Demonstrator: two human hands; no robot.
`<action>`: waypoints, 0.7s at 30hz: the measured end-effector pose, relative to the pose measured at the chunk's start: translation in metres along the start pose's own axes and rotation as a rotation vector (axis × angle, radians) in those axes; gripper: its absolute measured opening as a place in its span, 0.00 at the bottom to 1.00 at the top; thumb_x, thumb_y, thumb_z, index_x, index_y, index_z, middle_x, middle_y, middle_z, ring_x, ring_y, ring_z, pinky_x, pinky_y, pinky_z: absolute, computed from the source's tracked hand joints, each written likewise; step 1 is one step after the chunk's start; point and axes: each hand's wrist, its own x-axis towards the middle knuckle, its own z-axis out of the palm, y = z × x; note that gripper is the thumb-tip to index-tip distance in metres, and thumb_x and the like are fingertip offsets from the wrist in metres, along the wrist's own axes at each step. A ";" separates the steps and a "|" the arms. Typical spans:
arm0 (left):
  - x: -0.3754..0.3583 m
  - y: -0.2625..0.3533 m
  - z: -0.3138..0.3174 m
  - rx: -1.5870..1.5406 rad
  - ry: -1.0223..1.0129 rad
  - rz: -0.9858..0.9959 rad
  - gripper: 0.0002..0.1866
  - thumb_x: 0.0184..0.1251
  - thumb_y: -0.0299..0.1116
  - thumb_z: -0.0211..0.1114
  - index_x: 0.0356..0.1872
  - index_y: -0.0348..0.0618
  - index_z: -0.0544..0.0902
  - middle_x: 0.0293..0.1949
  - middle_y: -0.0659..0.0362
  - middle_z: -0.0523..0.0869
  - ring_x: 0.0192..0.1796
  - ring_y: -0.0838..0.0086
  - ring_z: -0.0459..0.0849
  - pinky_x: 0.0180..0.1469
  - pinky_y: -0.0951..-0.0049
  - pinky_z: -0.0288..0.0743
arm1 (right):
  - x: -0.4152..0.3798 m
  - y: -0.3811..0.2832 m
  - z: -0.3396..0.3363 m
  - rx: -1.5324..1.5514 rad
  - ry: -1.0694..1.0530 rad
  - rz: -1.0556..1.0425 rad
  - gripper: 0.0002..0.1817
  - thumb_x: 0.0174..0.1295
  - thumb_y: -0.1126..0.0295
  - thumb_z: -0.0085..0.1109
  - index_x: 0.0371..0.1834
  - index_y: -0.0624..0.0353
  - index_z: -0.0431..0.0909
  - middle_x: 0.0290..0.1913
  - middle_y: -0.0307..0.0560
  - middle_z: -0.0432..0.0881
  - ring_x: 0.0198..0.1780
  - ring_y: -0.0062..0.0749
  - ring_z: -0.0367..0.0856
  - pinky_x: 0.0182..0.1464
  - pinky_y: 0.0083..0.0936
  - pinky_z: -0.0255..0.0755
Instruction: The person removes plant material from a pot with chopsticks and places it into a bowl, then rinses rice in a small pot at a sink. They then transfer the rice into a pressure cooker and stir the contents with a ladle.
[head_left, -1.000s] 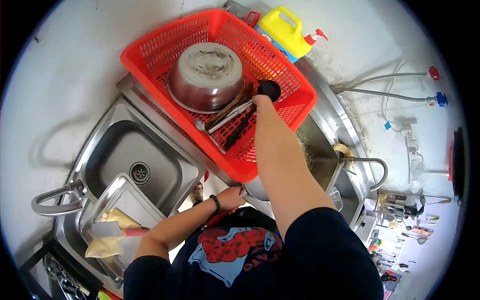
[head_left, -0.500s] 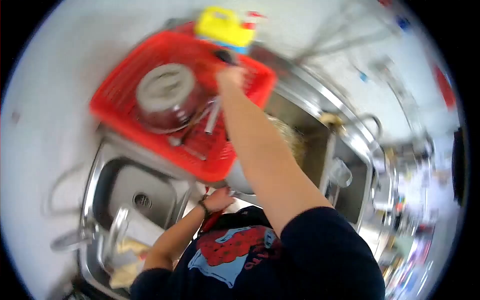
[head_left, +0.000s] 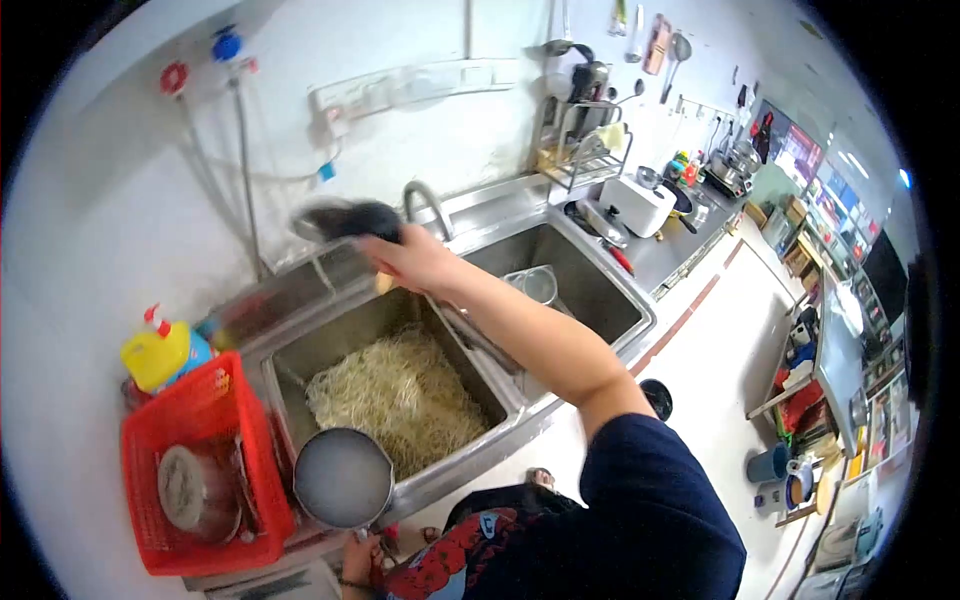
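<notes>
My left hand (head_left: 360, 556) is closed around the handle of a saucepan (head_left: 343, 480). The pan's round grey inside faces up beside the red basket, over the front edge of the sink. My right hand (head_left: 415, 260) is raised over the back of the sink, near the curved faucet (head_left: 428, 205). Its fingers are closed on a dark object (head_left: 368, 219) with a greyish end, too smeared by motion to name. Below that arm, a heap of pale, thin shreds (head_left: 395, 395) fills much of the left basin.
A red plastic basket (head_left: 140, 480) at the left holds an upturned metal pot (head_left: 190, 490). Behind it stands a yellow bottle (head_left: 158, 355) with a red pump. The right basin holds a clear container (head_left: 535, 285). A wire rack (head_left: 585, 150) and a white appliance (head_left: 637, 207) stand further right.
My right hand has moved from the red basket to above the back of the sink, with a dark object in it. The view has swung right, showing more of the room and the saucepan.
</notes>
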 end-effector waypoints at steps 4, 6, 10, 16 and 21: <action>-0.003 0.016 0.053 0.008 0.102 -0.030 0.08 0.53 0.30 0.54 0.21 0.45 0.64 0.11 0.65 0.61 0.10 0.79 0.61 0.13 0.78 0.56 | -0.049 0.099 -0.157 -0.038 0.158 0.270 0.12 0.54 0.61 0.50 0.24 0.58 0.71 0.13 0.34 0.64 0.12 0.16 0.59 0.12 0.17 0.52; -0.002 0.015 0.091 -0.031 0.156 -0.037 0.09 0.53 0.30 0.53 0.18 0.46 0.63 0.11 0.66 0.60 0.10 0.79 0.60 0.12 0.78 0.55 | -0.076 0.122 -0.228 0.207 0.167 0.372 0.10 0.56 0.63 0.50 0.28 0.57 0.72 0.13 0.31 0.59 0.10 0.14 0.54 0.10 0.15 0.44; 0.004 0.020 0.154 -0.085 0.208 -0.007 0.12 0.55 0.32 0.50 0.15 0.49 0.62 0.10 0.66 0.59 0.10 0.81 0.58 0.11 0.78 0.54 | -0.084 0.156 -0.362 0.575 0.383 0.394 0.13 0.53 0.65 0.52 0.14 0.57 0.67 0.11 0.35 0.62 0.09 0.18 0.56 0.10 0.17 0.48; 0.031 0.016 0.196 -0.202 0.209 -0.048 0.13 0.56 0.32 0.50 0.14 0.48 0.61 0.10 0.66 0.57 0.11 0.79 0.58 0.14 0.79 0.54 | -0.004 0.120 -0.481 0.760 0.522 -0.077 0.10 0.55 0.74 0.45 0.36 0.70 0.70 0.13 0.34 0.62 0.14 0.17 0.61 0.17 0.12 0.57; 0.031 0.046 0.252 -0.078 0.078 -0.019 0.04 0.55 0.26 0.51 0.24 0.42 0.64 0.13 0.65 0.60 0.12 0.80 0.58 0.14 0.80 0.55 | 0.060 0.075 -0.521 0.903 0.561 -0.181 0.07 0.56 0.72 0.46 0.33 0.61 0.74 0.18 0.35 0.70 0.16 0.16 0.64 0.17 0.11 0.58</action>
